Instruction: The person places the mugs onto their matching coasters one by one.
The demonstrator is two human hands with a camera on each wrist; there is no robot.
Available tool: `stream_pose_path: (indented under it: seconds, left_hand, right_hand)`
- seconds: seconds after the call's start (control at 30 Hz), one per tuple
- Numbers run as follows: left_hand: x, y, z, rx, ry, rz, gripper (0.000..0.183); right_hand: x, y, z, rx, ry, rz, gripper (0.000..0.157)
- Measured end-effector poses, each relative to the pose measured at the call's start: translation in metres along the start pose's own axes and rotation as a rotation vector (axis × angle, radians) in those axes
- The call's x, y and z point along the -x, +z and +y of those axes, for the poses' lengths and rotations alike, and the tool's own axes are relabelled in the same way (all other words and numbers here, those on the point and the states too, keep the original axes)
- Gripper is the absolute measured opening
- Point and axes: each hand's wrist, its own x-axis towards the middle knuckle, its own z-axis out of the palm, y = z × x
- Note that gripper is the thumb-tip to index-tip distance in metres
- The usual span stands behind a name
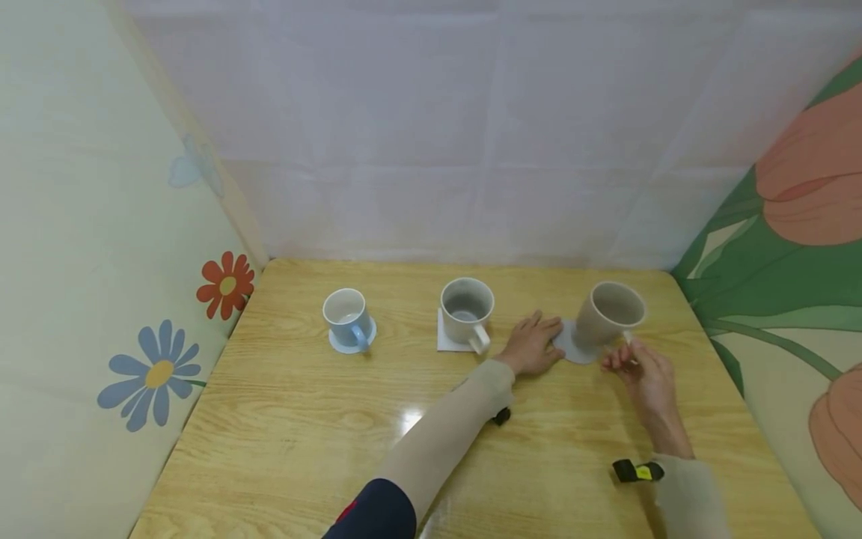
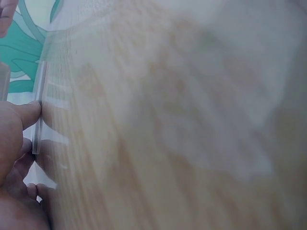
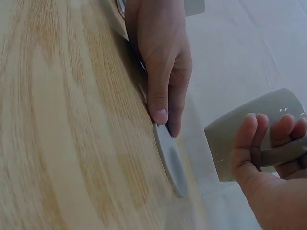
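Observation:
My right hand (image 1: 652, 378) grips the handle of a large beige-grey mug (image 1: 594, 323). In the right wrist view the mug's base is apart from the table, with the fingers curled round the handle. A round grey coaster (image 1: 569, 347) lies flat on the table just left of the mug, partly hidden by it in the head view. My left hand (image 1: 530, 346) rests beside this coaster, fingers spread and the thumb touching its left edge. In the left wrist view the thumb and fingers (image 2: 31, 112) meet the thin coaster edge (image 2: 42, 91).
A grey-white mug (image 1: 465, 318) stands on a square white coaster (image 1: 447, 340) at the middle. Farther left, a small light-blue mug (image 1: 346, 318) sits on a round coaster (image 1: 340, 346). White cloth (image 1: 438, 150) hangs behind the wooden table (image 1: 303, 434); flowered cloths flank it.

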Motion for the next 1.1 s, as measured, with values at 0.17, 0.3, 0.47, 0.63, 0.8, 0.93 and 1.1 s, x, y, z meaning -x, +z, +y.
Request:
stream_pose_path:
  seconds: [0.17,0.3,0.47,0.63,0.8,0.93,1.1]
  left_hand:
    - [-0.005,0.004,-0.003,-0.015,-0.001,0.000,0.068]
    - [-0.005,0.004,-0.004,-0.014,0.000,0.000,0.068]
    - [-0.001,0.000,-0.002,-0.015,-0.002,0.002,0.067]
    - [0.013,-0.011,0.008,-0.047,-0.001,0.019,0.065]
    - [0.017,-0.014,0.011,-0.049,0.009,0.022,0.064]
    - [0.012,-0.011,0.008,-0.032,-0.004,0.011,0.064]
    - [0.005,-0.003,0.002,-0.010,0.000,0.007,0.066]
  right_hand:
    - [0.001,-0.001,0.002,0.027,0.009,0.002,0.041]
    - [0.001,0.000,0.004,0.019,0.010,0.002,0.041]
    - [0.002,0.000,0.007,-0.012,0.007,-0.010,0.041]
    - [0.003,-0.002,0.009,0.025,0.023,-0.008,0.041]
    - [0.005,-0.004,0.010,0.071,0.052,-0.004,0.042]
    - [0.005,-0.004,0.011,0.073,0.058,-0.002,0.042]
    - [0.004,-0.004,0.014,0.030,0.049,-0.020,0.042]
